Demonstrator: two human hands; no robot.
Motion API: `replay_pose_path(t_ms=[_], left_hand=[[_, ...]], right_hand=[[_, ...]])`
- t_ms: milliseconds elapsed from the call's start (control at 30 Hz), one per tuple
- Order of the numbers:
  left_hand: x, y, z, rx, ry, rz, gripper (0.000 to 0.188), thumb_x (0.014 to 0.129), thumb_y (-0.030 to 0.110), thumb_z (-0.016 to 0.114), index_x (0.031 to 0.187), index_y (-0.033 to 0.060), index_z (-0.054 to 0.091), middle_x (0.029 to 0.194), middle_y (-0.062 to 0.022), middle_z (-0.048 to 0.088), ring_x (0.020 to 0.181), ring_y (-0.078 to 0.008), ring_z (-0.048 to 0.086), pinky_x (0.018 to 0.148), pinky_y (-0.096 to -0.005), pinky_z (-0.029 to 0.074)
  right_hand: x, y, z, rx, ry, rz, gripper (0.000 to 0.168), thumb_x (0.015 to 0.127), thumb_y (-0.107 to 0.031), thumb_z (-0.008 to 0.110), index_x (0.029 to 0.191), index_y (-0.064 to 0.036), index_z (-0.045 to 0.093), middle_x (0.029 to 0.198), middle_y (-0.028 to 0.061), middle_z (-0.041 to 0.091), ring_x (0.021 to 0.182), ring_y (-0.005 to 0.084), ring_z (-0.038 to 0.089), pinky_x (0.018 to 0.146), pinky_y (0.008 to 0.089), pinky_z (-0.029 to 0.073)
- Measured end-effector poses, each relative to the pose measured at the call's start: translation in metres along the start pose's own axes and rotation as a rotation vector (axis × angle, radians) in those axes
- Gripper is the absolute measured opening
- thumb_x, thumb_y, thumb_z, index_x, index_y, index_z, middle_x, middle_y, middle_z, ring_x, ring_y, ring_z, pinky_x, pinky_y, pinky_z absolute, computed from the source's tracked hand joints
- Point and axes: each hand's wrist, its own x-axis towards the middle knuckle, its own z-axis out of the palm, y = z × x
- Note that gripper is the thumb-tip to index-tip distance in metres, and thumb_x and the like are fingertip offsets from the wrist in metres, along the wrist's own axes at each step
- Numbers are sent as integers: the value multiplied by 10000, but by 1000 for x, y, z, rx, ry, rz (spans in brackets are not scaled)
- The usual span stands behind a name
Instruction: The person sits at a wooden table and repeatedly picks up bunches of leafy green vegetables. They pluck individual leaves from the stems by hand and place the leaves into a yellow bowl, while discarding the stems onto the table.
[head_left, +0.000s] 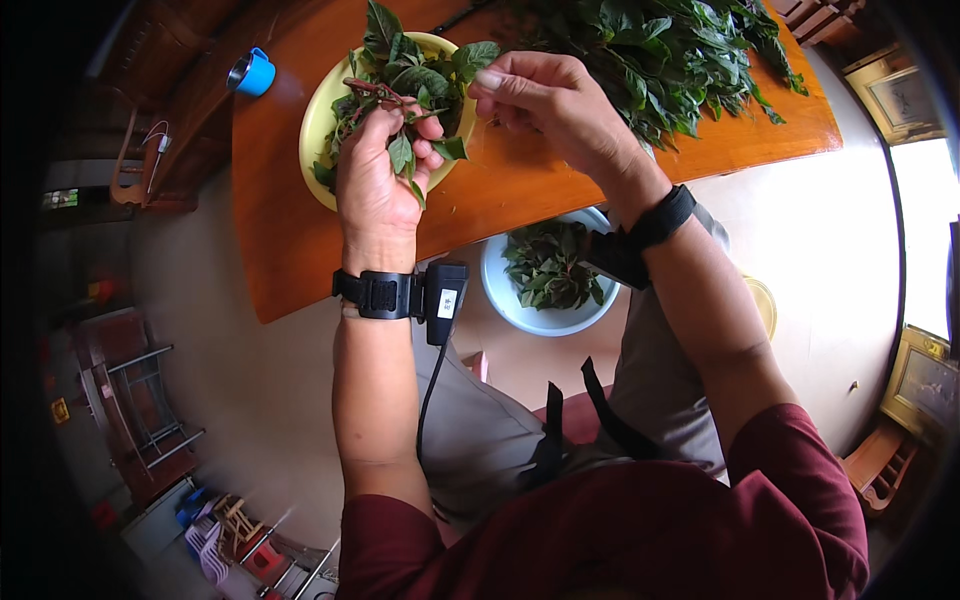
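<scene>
My left hand is closed around leafy green sprigs with reddish stems, palm up over a yellow plastic basin. Leaves poke out between its fingers, and more greens lie in the basin behind it. My right hand is beside the basin's right rim, its thumb and forefinger pinched at the edge of a broad green leaf. The fingertips partly hide that contact. Below the table edge, a light blue basin holds picked leaves.
A large heap of leafy greens covers the right of the wooden table. A blue mug stands at the left. A cable runs from the device on my left wrist. Stacked stools are at lower left.
</scene>
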Motion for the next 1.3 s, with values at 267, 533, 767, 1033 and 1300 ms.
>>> replay_pose_path(t_ms=[267, 533, 767, 1033, 1300], left_hand=[[-5, 0, 13, 463, -54, 103, 203, 944, 115, 532, 815, 20, 656, 719, -65, 646, 548, -111, 562, 463, -247, 441], [-8, -9, 18, 433, -109, 103, 171, 937, 100, 548, 870, -2, 667, 757, -73, 659, 550, -109, 562, 464, -242, 438], [14, 1, -18, -108, 28, -38, 132, 932, 78, 582, 1029, -3, 620, 873, -142, 682, 688, -167, 584, 642, -329, 527], [-1, 6, 0, -309, -414, 114, 310, 1028, 99, 466, 1269, -88, 520, 1178, -207, 645, 965, -275, 607, 868, -406, 521], [3, 0, 7, -148, -173, 287, 296, 1043, 128, 459, 1251, -58, 558, 1234, -192, 646, 1095, -290, 642, 1027, -428, 512]], right_hand=[[-1, 2, 17, -464, 6, -484, 342, 867, 9, 662, 1200, -72, 672, 1083, 57, 656, 955, 177, 605, 834, 287, 502], [3, 18, 18, -989, 34, -697, 354, 722, 19, 652, 1060, -68, 708, 1006, 129, 685, 928, 319, 613, 855, 389, 519], [10, 11, -11, -1180, 261, -819, 245, 695, -15, 625, 920, -45, 719, 841, 105, 661, 839, 316, 627, 742, 402, 539], [24, 22, 11, -1149, 56, -890, 646, 725, 65, 580, 1341, -129, 608, 1091, 170, 675, 1040, 333, 593, 908, 394, 497], [1, -9, 15, -732, 202, -488, 217, 854, -217, 727, 925, -13, 704, 751, 158, 650, 719, 338, 629, 651, 411, 508]])
